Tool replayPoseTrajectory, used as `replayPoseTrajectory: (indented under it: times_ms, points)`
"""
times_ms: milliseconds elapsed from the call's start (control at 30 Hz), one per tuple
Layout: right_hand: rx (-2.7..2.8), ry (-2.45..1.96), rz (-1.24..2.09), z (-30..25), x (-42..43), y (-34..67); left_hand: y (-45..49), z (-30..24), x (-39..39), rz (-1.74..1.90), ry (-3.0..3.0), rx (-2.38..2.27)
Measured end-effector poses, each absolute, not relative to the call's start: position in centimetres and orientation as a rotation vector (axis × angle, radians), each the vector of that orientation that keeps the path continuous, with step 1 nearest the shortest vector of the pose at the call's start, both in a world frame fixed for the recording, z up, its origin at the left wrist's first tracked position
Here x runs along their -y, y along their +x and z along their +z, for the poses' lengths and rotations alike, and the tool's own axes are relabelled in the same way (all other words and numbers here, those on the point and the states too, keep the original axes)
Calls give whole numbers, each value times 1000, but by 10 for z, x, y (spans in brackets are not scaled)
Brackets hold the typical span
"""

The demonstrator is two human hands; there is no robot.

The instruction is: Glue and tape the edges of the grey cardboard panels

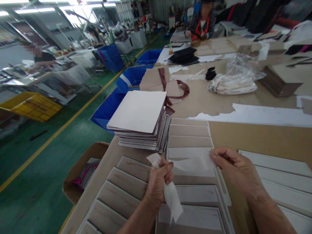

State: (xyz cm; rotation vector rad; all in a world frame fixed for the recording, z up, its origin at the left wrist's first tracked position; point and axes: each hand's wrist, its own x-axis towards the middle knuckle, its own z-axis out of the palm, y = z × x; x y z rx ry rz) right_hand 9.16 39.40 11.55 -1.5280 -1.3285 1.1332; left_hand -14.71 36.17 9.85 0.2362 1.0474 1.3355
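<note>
My left hand (pixel 158 182) is closed around a bunch of white strips (pixel 173 201), whose ends stick out above and below the fist. My right hand (pixel 235 167) pinches the right end of a thin whitish strip (pixel 193 166). That strip stretches between the hands, over a column of overlapping light-edged panels (pixel 190 130). Whether it touches the panel beneath, I cannot tell. More white strips lie on the nearer panels (pixel 190 217) of this column. Left of my left forearm is another overlapping row of brownish panels (pixel 117 195).
A tall stack of pale boards (pixel 138 110) stands beyond my left hand. Overlapping panels (pixel 287 185) lie at right. Farther off are brown straps (pixel 184 91) and a plastic-wrapped bundle (pixel 231 83). Blue bins (pixel 104 110) and a carton (pixel 70 182) flank the table; a person (pixel 203 24) stands beyond.
</note>
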Motion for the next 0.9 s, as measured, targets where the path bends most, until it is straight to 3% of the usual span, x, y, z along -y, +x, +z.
replayPoseTrajectory:
  times_ms: [167,300,400,667,900]
  points:
    - [1378,-1280,1202,148,-377,91,-160,124,-367,1516,264,-976]
    - [1794,-1139,1347,169,-372,79,-140,136,-348,959,560,-895]
    - [1914,-1136,1271,171,-370,70,-120,138,-340,821,612,-853]
    - [1333,-1559,1148,123,-388,97,-136,109,-359,694,689,-1266]
    - [1071,-1641,1092,68,-432,105,-155,91,-406,894,732,-1491]
